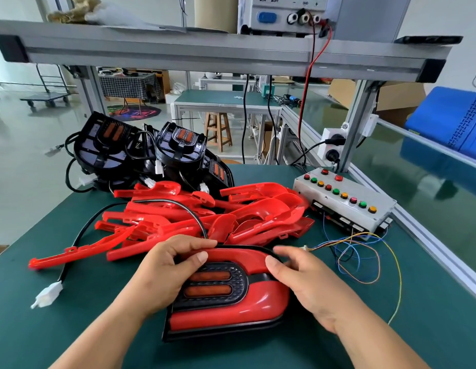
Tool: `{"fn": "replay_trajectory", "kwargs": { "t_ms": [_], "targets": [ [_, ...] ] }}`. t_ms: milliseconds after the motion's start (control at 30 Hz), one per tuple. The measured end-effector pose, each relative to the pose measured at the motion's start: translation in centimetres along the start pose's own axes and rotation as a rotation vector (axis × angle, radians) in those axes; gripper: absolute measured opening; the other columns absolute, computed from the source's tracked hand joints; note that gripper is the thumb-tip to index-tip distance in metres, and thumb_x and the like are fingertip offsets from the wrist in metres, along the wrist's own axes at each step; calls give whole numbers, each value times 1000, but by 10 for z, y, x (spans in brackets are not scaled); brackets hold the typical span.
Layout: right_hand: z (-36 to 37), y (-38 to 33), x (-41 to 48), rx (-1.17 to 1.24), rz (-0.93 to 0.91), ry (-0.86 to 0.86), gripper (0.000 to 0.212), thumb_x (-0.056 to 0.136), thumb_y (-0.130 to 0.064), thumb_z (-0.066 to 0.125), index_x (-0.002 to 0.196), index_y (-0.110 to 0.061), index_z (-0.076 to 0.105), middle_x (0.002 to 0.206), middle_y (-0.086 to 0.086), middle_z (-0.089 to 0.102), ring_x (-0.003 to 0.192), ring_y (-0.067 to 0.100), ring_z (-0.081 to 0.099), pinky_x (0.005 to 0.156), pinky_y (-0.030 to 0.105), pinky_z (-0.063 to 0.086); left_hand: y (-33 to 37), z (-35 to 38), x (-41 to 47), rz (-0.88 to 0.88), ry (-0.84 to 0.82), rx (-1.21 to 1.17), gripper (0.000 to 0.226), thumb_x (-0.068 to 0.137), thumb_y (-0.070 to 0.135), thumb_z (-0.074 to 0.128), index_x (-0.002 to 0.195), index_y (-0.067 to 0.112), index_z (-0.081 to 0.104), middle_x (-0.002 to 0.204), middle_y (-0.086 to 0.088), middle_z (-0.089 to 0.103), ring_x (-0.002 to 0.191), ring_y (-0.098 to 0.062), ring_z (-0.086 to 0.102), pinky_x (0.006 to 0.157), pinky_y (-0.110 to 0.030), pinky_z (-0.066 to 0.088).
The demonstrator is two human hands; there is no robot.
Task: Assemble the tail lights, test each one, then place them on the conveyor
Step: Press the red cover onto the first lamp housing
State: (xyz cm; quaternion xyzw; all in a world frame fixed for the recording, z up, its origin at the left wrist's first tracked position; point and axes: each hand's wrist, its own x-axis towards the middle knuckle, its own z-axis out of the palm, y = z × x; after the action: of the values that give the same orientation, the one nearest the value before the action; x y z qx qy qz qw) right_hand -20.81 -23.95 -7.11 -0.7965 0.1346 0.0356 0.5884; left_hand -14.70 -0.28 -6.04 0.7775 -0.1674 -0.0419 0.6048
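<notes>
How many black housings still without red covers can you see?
3 black housings: leftmost, middle, and one low on the right, partly hidden by red covers. Others may be buried.

Bare left hand, right hand, forearms.

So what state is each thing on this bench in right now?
tail light: red cover on its black base, lamps unlit, lying on the mat.
left hand: grips the tail light's top edge.
right hand: pinches its right edge.
white connector: unplugged, loose on the mat.
red covers: loose pile, unassembled.
black bases: stacked, no covers on.
button box: untouched.
</notes>
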Motion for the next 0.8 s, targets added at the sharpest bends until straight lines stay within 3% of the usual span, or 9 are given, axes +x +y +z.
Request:
{"fn": "replay_trajectory", "kwargs": {
  "t_ms": [67,133,267,367,433,567,667,733,800],
  "targets": [
    [4,-1,2,86,-5,-64,27,93,-37,61,115,-21,68,106,-3,74,102,15,68,101,41,49,-1,0,-1,-47,-9,-75,32,90,4,63,91,32,77,102,3,73,97,-14,69,85,-30,54],
    [8,0,2,195,-11,-86,25,94,-32,62,112,-17,69,103,1,75,102,19,70,99,43,51,-1,1,-3,-83,-9,-185,30,90,3,61,93,27,77,99,-8,73,91,-25,71,77,-37,58],
    [8,4,-2,412,-87,-144,41,79,-35,68,114,-14,70,107,8,74,102,25,70,86,34,55,0,6,-5,-127,44,-390,21,79,17,68,98,27,73,98,-9,73,84,-30,72,64,-41,60],
    [11,10,-5,451,-183,-129,43,77,-33,70,116,-15,69,114,7,72,109,24,67,93,35,52,0,4,-6,-175,6,-493,38,71,27,71,109,28,68,101,-5,73,84,-36,72,62,-47,59],
    [12,12,-6,419,-220,-82,49,77,-33,69,123,-15,64,118,2,71,114,20,65,98,34,50,-1,1,-8,-148,-35,-454,42,71,31,72,112,29,66,102,-11,73,86,-39,72,65,-49,59],
    [9,12,-8,282,-303,-76,46,80,-40,65,123,-23,63,117,-11,70,111,5,64,88,17,50,-4,-1,-10,-25,-36,-293,27,73,39,70,97,29,72,95,-12,72,86,-30,72,70,-39,59],
    [8,12,-9,230,-309,-66,49,80,-45,63,124,-26,62,117,-11,70,111,7,64,92,24,52,-7,-3,-7,136,18,-39,21,73,42,78,94,37,73,108,7,69,103,-8,64,90,-21,49],
    [8,13,-10,211,-313,-56,49,80,-47,63,124,-27,62,117,-12,70,110,7,65,92,25,52,-8,-6,-4,220,36,113,21,75,39,77,96,43,72,113,17,66,110,0,59,93,-8,40],
    [8,13,-9,206,-308,-65,50,81,-47,64,127,-27,61,118,-12,70,111,6,64,91,23,52,-9,-8,-3,264,60,210,23,77,38,74,98,46,72,114,22,65,111,3,58,92,-6,40]
  ]
}}
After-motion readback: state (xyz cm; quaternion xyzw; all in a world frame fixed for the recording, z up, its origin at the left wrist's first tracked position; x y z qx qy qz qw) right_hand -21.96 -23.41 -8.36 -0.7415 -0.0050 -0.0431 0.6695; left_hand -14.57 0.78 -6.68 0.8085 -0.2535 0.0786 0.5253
